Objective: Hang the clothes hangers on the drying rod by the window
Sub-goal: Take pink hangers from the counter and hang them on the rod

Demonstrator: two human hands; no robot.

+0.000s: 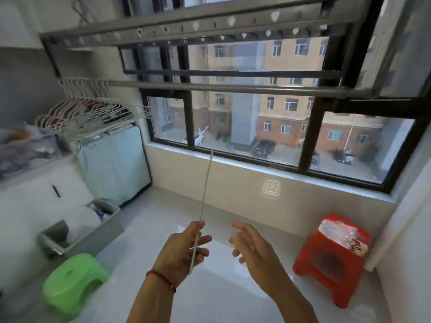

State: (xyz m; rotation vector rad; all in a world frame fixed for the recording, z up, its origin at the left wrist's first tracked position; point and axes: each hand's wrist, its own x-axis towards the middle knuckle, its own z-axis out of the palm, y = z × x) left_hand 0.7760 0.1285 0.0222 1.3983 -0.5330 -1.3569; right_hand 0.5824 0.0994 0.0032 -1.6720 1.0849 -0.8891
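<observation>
The person's left hand [184, 250] is low in the middle of the view, with a red string bracelet [161, 277] on the wrist; its grip is closed on a thin pale rod [205, 192], thumb and fingers pinching the lower part, and the rod rises almost upright toward the window sill [268, 167]; whether it is a hanger seen from the edge or a plain stick cannot be told; the right hand [250, 244] is just beside it, palm turned inward, fingers spread and loose, its grip open and touching nothing; the drying rod [233, 87] runs across the window [245, 127] as a grey bar, well above both hands; a bunch of white clothes hangers [81, 106] hangs pressed together at its left end, near the wall; above it a perforated rack bar [198, 26] crosses the top; on the pale floor [233, 299] a green stool [74, 283] stands at the left and a red stool [333, 257] at the right, well apart; a grey bin [81, 231] stands beside a light blue covered cabinet [116, 164].
</observation>
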